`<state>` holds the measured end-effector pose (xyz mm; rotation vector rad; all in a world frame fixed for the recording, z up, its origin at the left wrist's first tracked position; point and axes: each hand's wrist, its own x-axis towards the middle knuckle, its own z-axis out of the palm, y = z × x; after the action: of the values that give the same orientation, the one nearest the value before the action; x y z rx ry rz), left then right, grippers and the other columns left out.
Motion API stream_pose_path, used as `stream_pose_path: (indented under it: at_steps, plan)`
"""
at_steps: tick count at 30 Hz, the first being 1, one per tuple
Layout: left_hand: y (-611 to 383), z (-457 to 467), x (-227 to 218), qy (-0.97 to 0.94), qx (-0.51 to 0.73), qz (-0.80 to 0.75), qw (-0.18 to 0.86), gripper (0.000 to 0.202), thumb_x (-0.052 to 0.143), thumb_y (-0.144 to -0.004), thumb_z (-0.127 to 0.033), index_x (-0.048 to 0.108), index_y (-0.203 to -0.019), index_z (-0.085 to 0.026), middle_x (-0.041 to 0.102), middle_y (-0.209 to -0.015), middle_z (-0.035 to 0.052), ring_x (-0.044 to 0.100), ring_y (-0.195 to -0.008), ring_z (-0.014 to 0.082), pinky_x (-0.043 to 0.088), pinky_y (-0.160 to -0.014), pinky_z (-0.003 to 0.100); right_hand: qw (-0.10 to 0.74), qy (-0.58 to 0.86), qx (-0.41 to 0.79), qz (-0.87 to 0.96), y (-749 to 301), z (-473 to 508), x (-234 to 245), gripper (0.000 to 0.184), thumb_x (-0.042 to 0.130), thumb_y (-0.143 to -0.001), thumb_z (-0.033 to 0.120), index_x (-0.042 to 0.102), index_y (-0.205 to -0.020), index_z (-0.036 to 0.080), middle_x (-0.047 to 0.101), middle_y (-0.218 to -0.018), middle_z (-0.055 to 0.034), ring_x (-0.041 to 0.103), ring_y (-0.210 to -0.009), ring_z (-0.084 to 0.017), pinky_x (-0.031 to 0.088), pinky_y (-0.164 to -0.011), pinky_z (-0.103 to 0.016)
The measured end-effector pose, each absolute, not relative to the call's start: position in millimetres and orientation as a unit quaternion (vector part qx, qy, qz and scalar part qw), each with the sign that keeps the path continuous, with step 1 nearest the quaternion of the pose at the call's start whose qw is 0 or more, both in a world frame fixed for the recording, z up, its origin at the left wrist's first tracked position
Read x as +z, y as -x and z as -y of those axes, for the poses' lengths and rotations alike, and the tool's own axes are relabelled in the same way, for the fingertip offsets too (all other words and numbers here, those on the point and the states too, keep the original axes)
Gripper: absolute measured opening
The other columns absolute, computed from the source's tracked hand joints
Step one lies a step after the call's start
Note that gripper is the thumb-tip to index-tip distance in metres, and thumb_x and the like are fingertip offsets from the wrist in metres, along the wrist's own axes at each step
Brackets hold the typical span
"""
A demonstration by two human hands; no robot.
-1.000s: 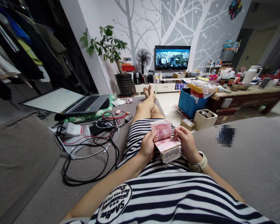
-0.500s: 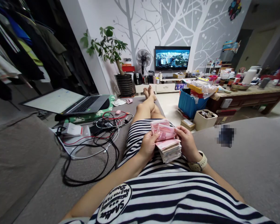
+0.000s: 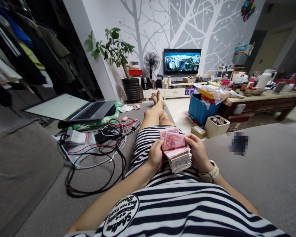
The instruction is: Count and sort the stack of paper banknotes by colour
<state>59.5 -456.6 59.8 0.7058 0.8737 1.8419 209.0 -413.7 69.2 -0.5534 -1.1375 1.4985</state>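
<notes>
A thick stack of banknotes (image 3: 180, 161), pinkish-red on top with pale edges, is held over my lap, folded so that its upper part stands up. My left hand (image 3: 156, 154) grips the stack from the left, thumb near the upright notes. On the other side my right hand (image 3: 197, 151) pinches the right edge of a red 100 note (image 3: 174, 141) between thumb and finger. Another pinkish note (image 3: 169, 130) shows behind that one. Fingers under the stack are hidden. A pale watch (image 3: 210, 171) is on my right wrist.
Left of my legs, an open laptop (image 3: 87, 110) sits near tangled black and white cables (image 3: 111, 149) and a white charger box (image 3: 76, 136). Ahead right stand a blue bin (image 3: 199, 110), a cream container (image 3: 216, 127) and a cluttered table (image 3: 256, 100). A blurred dark patch (image 3: 239, 144) lies right.
My left thumb has drawn back from the face of the upright note, so its printed 100 now shows. My right hand stays at the note's right edge with little movement.
</notes>
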Motion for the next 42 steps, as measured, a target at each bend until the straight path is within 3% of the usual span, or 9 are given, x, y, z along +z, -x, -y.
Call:
stream_pose_path:
  at_steps: [6, 11, 18, 24, 32, 42]
  plan:
    - [-58.2, 455.4, 55.3, -0.29, 0.751, -0.365, 0.468, 0.023, 0.075, -0.067, -0.038, 0.064, -0.065, -0.017, 0.068, -0.066, -0.001, 0.063, -0.069, 0.0167, 0.049, -0.079, 0.032, 0.551, 0.237, 0.634, 0.488, -209.6, 414.7, 68.7, 0.022, 0.075, -0.073, 0.036, 0.062, -0.068, 0.019, 0.046, -0.053, 0.0059, 0.033, -0.049, -0.009, 0.024, -0.048, -0.024]
    - [-58.8, 456.4, 55.6, -0.295, 0.748, -0.367, 0.467, 0.023, 0.075, -0.067, -0.039, 0.066, -0.068, -0.017, 0.068, -0.068, -0.0001, 0.065, -0.073, 0.0187, 0.05, -0.081, 0.034, 0.548, 0.236, 0.636, 0.489, -210.0, 417.4, 70.1, 0.022, 0.074, -0.074, 0.037, 0.061, -0.068, 0.02, 0.045, -0.051, 0.0066, 0.029, -0.046, -0.008, 0.02, -0.046, -0.025]
    - [-63.9, 459.9, 64.0, -0.297, 0.752, -0.357, 0.467, 0.027, 0.077, -0.064, -0.041, 0.069, -0.071, -0.016, 0.072, -0.072, 0.0032, 0.069, -0.085, 0.0241, 0.052, -0.082, 0.036, 0.55, 0.243, 0.619, 0.505, -208.8, 420.6, 75.1, 0.028, 0.071, -0.076, 0.043, 0.058, -0.066, 0.02, 0.055, -0.055, 0.0026, 0.041, -0.049, -0.011, 0.029, -0.049, -0.025]
    - [-65.4, 463.1, 66.7, -0.306, 0.74, -0.357, 0.48, 0.023, 0.08, -0.063, -0.037, 0.065, -0.063, -0.019, 0.066, -0.058, -0.0013, 0.067, -0.071, 0.0203, 0.053, -0.077, 0.034, 0.556, 0.243, 0.612, 0.508, -209.9, 417.7, 70.2, 0.026, 0.075, -0.074, 0.04, 0.059, -0.07, 0.02, 0.052, -0.059, 0.0042, 0.039, -0.053, -0.01, 0.03, -0.051, -0.025]
    - [-64.5, 465.0, 64.7, -0.332, 0.704, -0.357, 0.516, 0.031, 0.082, -0.062, -0.034, 0.071, -0.084, -0.015, 0.075, -0.086, 0.0078, 0.07, -0.086, 0.0263, 0.052, -0.083, 0.039, 0.554, 0.263, 0.615, 0.496, -209.9, 415.5, 69.2, 0.026, 0.075, -0.073, 0.04, 0.058, -0.077, 0.021, 0.047, -0.061, 0.006, 0.035, -0.052, -0.01, 0.026, -0.049, -0.025]
    - [-63.0, 461.5, 62.5, -0.31, 0.727, -0.358, 0.497, 0.029, 0.08, -0.063, -0.039, 0.07, -0.077, -0.016, 0.074, -0.077, 0.0044, 0.069, -0.082, 0.024, 0.052, -0.083, 0.038, 0.549, 0.264, 0.621, 0.494, -209.4, 416.5, 71.5, 0.023, 0.074, -0.071, 0.038, 0.059, -0.068, 0.02, 0.045, -0.056, 0.0056, 0.034, -0.051, -0.01, 0.025, -0.049, -0.026]
